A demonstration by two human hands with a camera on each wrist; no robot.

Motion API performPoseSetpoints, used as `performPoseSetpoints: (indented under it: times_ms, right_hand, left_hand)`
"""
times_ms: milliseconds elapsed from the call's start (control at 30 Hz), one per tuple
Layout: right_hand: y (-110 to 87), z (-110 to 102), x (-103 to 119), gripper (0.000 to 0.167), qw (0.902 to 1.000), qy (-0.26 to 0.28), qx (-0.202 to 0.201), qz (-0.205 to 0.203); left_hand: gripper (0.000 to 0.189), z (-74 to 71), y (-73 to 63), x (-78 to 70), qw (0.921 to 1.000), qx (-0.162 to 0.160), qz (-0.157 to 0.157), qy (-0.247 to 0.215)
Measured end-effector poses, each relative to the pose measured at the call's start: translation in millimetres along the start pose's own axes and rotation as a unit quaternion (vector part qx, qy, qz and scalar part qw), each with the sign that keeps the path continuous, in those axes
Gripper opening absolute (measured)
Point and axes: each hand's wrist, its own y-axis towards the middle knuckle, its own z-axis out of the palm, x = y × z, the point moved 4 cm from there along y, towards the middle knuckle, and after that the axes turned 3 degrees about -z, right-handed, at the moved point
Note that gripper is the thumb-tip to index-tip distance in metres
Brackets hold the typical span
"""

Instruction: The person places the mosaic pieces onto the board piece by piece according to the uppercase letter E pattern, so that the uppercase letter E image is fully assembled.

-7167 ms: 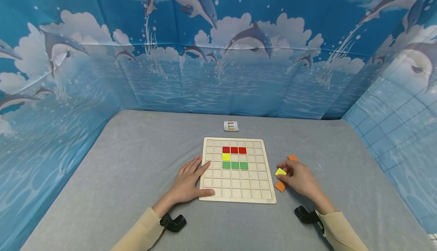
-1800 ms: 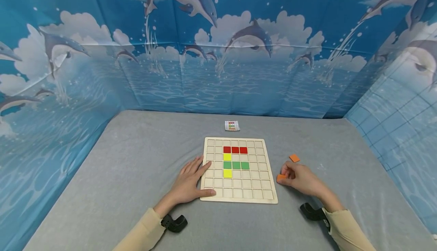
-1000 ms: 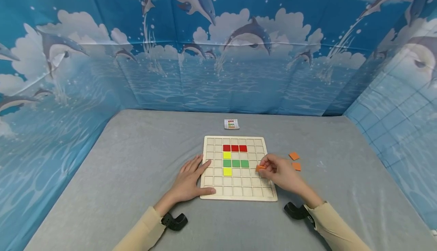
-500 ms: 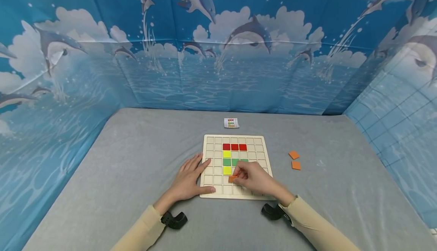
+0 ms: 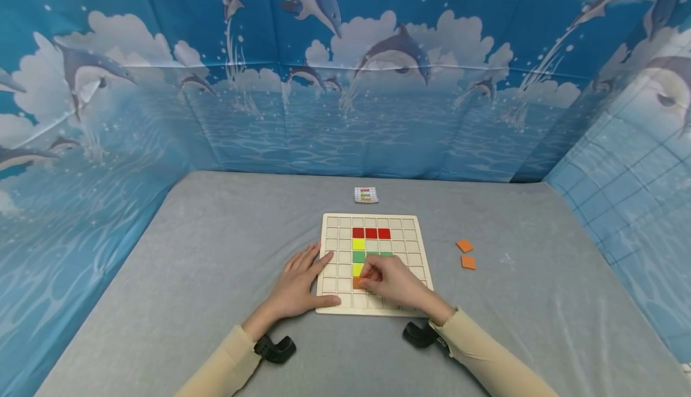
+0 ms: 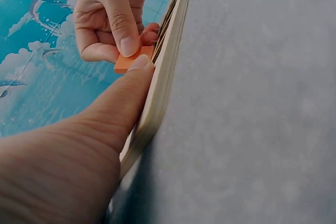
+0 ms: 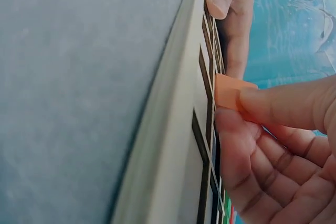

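A wooden grid board (image 5: 410, 245) lies on the table. My left hand (image 5: 296, 286) rests along its left edge with fingers spread, the thumb lying on the near left corner. Over the board, my right hand (image 5: 394, 280) pinches an orange square tile (image 7: 229, 92) between thumb and fingers. The tile is at the cell just below the lower yellow tile (image 5: 357, 270); in the right wrist view it stands tilted against the grid. Three red tiles (image 5: 370, 233) form an upper row, another yellow tile (image 5: 358, 244) sits beneath, and a green row (image 5: 358, 256) is partly hidden by my right hand.
Two loose orange tiles (image 5: 468, 262) lie on the grey tablecloth (image 5: 518, 301) right of the board. Behind the board is a small pattern card (image 5: 366, 195) with a coloured grid. A blue dolphin-print curtain (image 5: 345, 133) hangs around the table's back and sides.
The yellow tile held earlier now sits on the board below the green row. My right hand has since picked up an orange tile and carried it left over the board. My left hand stays put.
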Motion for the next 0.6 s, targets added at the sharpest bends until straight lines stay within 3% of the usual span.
performPoseSetpoints:
  times_ms: [233,600]
  right_hand:
    - [-0.9,-1.2,-0.4,0.015,0.9995,-0.03,-0.005,0.0]
    - [-5.1,-0.5,-0.4,0.004,0.9943,-0.101,-0.03,-0.015]
  left_hand:
    - [0.093,-0.3,0.4,-0.3,1.0,0.0,0.002,0.004]
    - [0.093,-0.9,-0.7,-2.1,1.0,0.001,0.001,0.0]
